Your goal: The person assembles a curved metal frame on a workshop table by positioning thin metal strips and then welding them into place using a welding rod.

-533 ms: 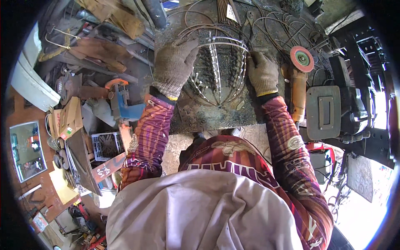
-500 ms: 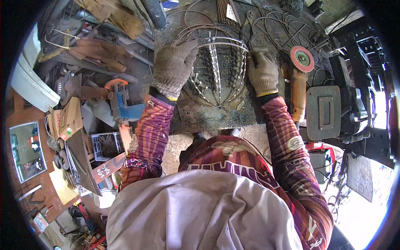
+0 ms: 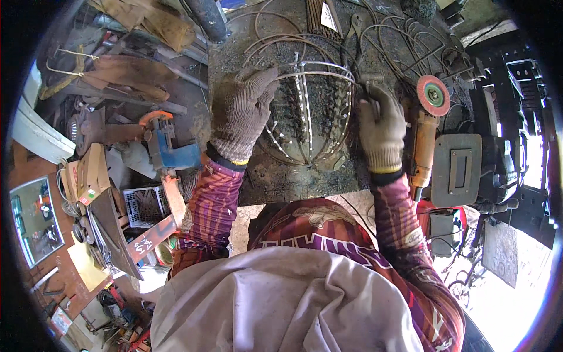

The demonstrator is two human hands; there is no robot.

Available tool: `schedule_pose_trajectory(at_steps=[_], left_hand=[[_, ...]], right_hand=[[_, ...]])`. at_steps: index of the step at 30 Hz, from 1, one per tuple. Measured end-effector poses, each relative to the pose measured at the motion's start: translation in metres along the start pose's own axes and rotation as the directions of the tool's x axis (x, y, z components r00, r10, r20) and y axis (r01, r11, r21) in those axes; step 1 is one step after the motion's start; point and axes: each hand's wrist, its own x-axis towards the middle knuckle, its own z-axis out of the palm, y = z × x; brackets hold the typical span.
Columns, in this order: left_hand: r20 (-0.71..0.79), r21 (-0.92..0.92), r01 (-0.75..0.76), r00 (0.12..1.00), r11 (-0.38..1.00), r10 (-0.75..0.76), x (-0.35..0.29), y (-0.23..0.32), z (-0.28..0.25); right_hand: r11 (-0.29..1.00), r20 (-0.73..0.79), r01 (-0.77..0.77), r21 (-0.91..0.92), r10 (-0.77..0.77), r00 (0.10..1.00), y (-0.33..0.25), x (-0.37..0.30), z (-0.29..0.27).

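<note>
A frame of bent thin metal rods (image 3: 309, 111) lies on the dark bench in front of me, its curved ribs meeting at a near point and dotted with bright white patches. A bright curved rod (image 3: 316, 73) arches across its far part. My left hand (image 3: 243, 108), in a grey knit glove, is closed round that rod's left end; the fingertips are partly hidden. My right hand (image 3: 382, 126), gloved alike, is just right of the frame, thumb and fingers apart, with nothing visible between them. Right of it lies an orange angle grinder (image 3: 423, 146) with a reddish flap disc (image 3: 433, 95).
Loose wire (image 3: 387, 56), a wrench-like tool (image 3: 354, 35) and a bundle of rods (image 3: 316, 20) lie at the back of the bench (image 3: 281, 182). A grey welding shield (image 3: 455, 170) is at right. Left are a blue clamp-like tool (image 3: 176, 154) and a white plastic basket (image 3: 143, 206).
My right hand has moved away from the rod's right end, rightward and nearer me, and its fingers have opened. My left hand stays at the left end. The view has shifted slightly.
</note>
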Motion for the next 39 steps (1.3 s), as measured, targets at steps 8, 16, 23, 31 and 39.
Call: schedule_pose_trajectory(at_steps=[8,16,23,31,39], left_hand=[[0.04,0.1,-0.042,0.998,0.994,0.038,0.003,0.001,-0.003],[0.035,0.049,-0.041,0.999,0.998,0.039,0.002,0.002,-0.003],[0.028,0.091,-0.039,0.999,0.995,0.037,0.0,0.0,-0.001],[0.024,0.087,-0.037,0.999,0.996,0.035,-0.001,0.0,-0.001],[0.109,0.123,0.023,0.993,0.992,-0.037,0.003,0.007,-0.007]], right_hand=[[0.973,-0.007,0.205,0.104,-0.205,0.979,-0.01,-0.077,-0.039],[0.979,0.122,0.157,0.132,-0.174,0.977,-0.002,-0.093,-0.037],[0.955,0.126,0.251,0.157,-0.272,0.954,0.001,-0.092,-0.032],[0.961,0.154,0.247,0.126,-0.265,0.952,0.002,-0.094,-0.028],[0.97,0.188,0.222,0.103,-0.238,0.953,0.0,-0.092,-0.027]])
